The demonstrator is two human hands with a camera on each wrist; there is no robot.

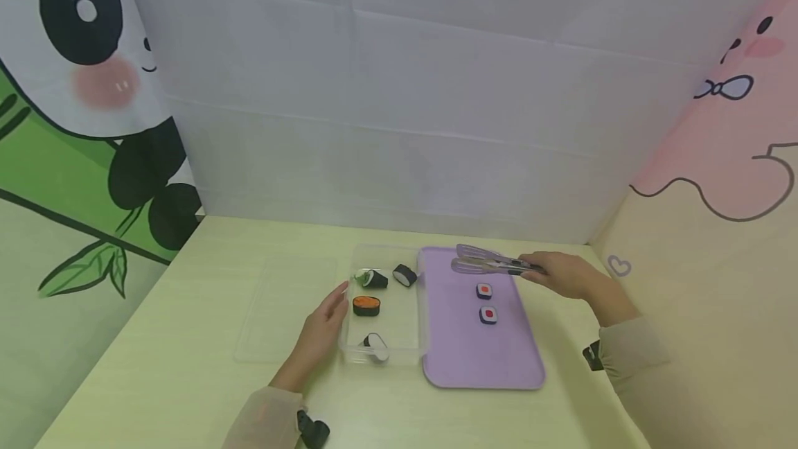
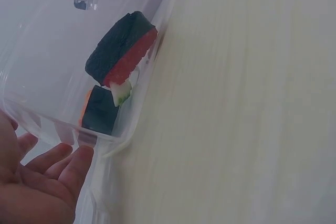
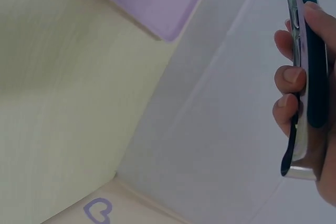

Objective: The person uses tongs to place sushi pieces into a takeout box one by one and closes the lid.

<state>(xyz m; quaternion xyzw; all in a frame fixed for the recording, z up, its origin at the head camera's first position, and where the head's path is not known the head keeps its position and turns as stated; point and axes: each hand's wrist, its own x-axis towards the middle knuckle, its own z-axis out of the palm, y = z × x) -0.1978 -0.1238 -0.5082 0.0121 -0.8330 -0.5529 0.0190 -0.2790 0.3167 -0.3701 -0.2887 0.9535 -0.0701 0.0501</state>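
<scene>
My right hand [image 1: 557, 274] grips metal tongs [image 1: 492, 263] over the far part of a purple tray [image 1: 483, 359]. In the right wrist view, the fingers wrap around the dark-sided tong handles [image 3: 316, 77]. Two small square sushi rolls with red centres lie on the tray, the far roll [image 1: 483, 290] and the near roll [image 1: 488, 314]. My left hand [image 1: 321, 328] rests its extended fingers against the left wall of a clear plastic container [image 1: 389, 355]. Inside it are an orange-topped sushi [image 1: 366, 305], a dark-wrapped roll with green at one end [image 1: 374, 279] and other sushi pieces.
A clear flat lid [image 1: 280, 310] lies on the pale wooden table [image 1: 187, 366] left of the container. The container stands right beside the tray's left edge. A white sheet [image 1: 386, 123] rises behind the table, with printed cartoon panels on both sides.
</scene>
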